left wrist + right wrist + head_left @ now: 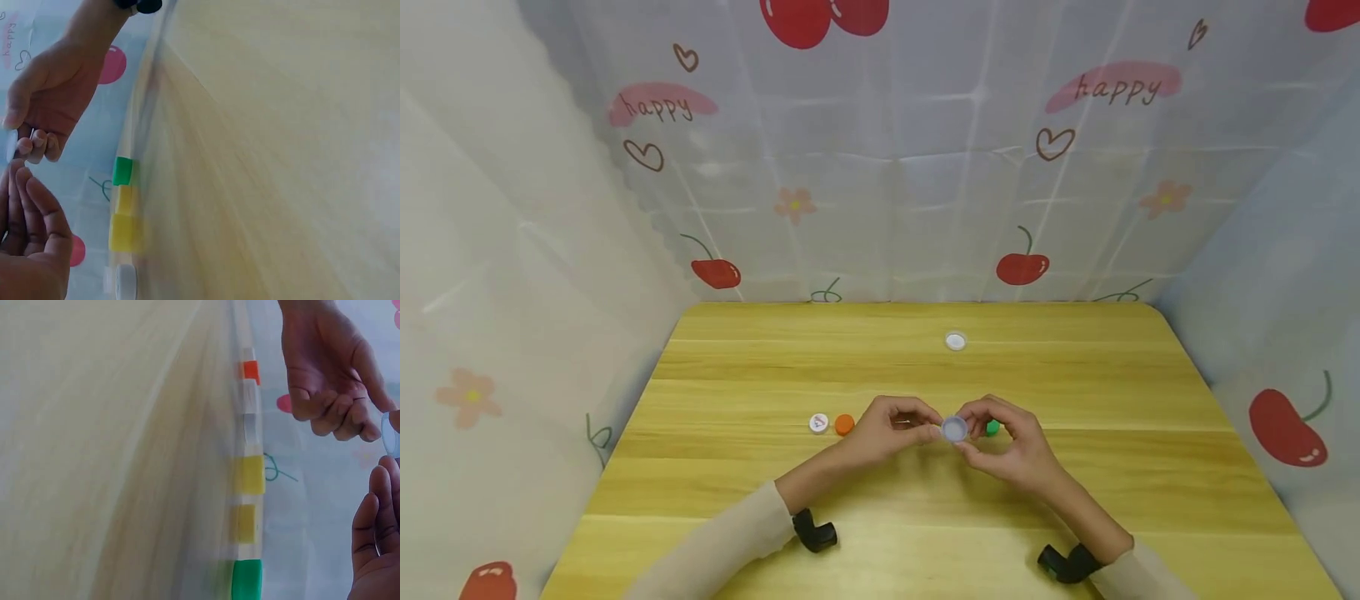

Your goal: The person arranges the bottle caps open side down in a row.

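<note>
A pale bluish round bottle cap (955, 429), its hollow side toward the head camera, is held up between both hands over the table. From the left, my left hand (891, 431) pinches its edge with thumb and fingertips. My right hand (1013, 440) grips the opposite edge, thumb below and index finger above. Just behind the right fingers, a green cap (992, 427) shows partly. An orange cap (845, 424) and a white cap (818, 423) with a dark mark lie left of the left hand. Yellow caps (253, 475) appear in the wrist views but are hidden in the head view.
Farther back on the wooden table (775, 350) lies a whitish cap (956, 341) with a clear rim. Curtains (887, 183) printed with cherries surround the back and sides. A black wrist mount (814, 531) hangs under the left forearm, and another (1067, 564) under the right.
</note>
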`<state>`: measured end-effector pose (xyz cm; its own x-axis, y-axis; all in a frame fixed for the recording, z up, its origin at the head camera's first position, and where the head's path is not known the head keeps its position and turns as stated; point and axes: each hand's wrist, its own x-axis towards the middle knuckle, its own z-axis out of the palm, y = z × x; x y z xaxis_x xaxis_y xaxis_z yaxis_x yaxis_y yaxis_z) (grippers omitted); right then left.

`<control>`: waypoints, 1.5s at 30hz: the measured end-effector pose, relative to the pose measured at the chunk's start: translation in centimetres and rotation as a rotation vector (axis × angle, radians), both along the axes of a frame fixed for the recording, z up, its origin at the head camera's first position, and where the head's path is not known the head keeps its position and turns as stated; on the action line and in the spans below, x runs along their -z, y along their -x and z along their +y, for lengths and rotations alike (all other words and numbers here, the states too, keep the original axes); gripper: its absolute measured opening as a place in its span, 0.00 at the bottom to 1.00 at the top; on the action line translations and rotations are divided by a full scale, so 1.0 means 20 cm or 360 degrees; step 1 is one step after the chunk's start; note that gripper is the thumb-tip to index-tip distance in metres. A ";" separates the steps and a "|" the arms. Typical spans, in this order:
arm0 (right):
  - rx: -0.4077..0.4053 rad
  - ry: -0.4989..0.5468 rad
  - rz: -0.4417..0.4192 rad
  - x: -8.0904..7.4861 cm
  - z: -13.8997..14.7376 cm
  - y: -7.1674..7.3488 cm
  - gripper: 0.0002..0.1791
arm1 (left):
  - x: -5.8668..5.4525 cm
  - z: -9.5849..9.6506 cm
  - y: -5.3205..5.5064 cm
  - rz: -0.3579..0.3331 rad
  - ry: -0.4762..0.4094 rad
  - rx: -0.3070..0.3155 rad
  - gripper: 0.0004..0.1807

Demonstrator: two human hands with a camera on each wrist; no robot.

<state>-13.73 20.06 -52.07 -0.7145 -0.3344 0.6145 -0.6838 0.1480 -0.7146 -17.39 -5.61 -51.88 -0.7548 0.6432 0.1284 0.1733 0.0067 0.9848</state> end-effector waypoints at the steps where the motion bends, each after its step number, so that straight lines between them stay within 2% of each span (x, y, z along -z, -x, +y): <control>1: -0.0003 -0.0007 0.0014 0.00 0.00 0.00 0.26 | 0.00 0.00 0.00 -0.0072 -0.0018 0.0029 0.09; 4: -0.0024 -0.0048 0.0053 0.00 -0.01 0.00 0.27 | 0.01 -0.01 0.02 -0.0247 -0.0031 0.0106 0.12; 8: -0.0043 -0.0115 0.0032 0.00 -0.01 0.00 0.27 | 0.01 -0.01 0.02 -0.0385 -0.0046 0.0152 0.14; 15: -0.0047 -0.0152 0.0075 0.02 -0.01 0.00 0.28 | 0.00 -0.01 0.01 -0.0415 -0.0024 0.0169 0.15; 16: -0.0039 -0.0165 0.0073 0.02 -0.01 0.00 0.27 | 0.00 -0.02 0.01 -0.0400 -0.0009 0.0165 0.14; 18: -0.0015 -0.0202 0.0041 0.02 -0.01 0.00 0.26 | -0.01 -0.02 0.02 -0.0301 0.0057 0.0129 0.13; 20: 0.0029 -0.0258 -0.0025 0.02 -0.01 0.00 0.25 | -0.01 -0.03 0.03 -0.0134 0.0157 0.0071 0.10; 22: 0.0070 -0.0300 -0.0125 0.02 0.00 0.00 0.23 | -0.03 -0.04 0.04 0.0124 0.0281 0.0017 0.06; 24: 0.0086 -0.0312 -0.0264 0.02 0.01 0.00 0.20 | -0.05 -0.05 0.05 0.0471 0.0399 -0.0011 0.05; 26: 0.0052 -0.0278 -0.0428 0.02 0.02 0.00 0.14 | -0.07 -0.07 0.05 0.0889 0.0481 -0.0024 0.06; 28: -0.0060 -0.0219 -0.0624 0.01 0.03 0.00 0.08 | -0.08 -0.07 0.06 0.1346 0.0532 -0.0047 0.08; 30: -0.0233 -0.0142 -0.0824 0.01 0.04 0.02 0.10 | -0.09 -0.07 0.06 0.1759 0.0539 -0.0081 0.10; 32: -0.0416 -0.0059 -0.1010 0.00 0.05 0.03 0.14 | -0.09 -0.06 0.05 0.2093 0.0515 -0.0102 0.11; 34: -0.0558 0.0010 -0.1131 0.00 0.06 0.03 0.15 | -0.09 -0.05 0.05 0.2339 0.0480 -0.0106 0.11; 36: -0.0650 0.0062 -0.1191 0.00 0.06 0.03 0.15 | -0.09 -0.03 0.04 0.2504 0.0444 -0.0108 0.10; 38: -0.0695 0.0088 -0.1184 0.00 0.06 0.03 0.14 | -0.10 -0.02 0.03 0.2585 0.0426 -0.0115 0.09; 45: -0.0697 0.0113 -0.1145 0.02 0.06 0.03 0.12 | -0.11 -0.01 0.02 0.2580 0.0439 -0.0116 0.10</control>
<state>-14.31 21.25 -52.47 -0.7546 -0.6501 0.0893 -0.0438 -0.0859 -0.9953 -17.70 -5.86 -49.71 0.0166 0.7504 0.6608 0.9500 0.1943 -0.2445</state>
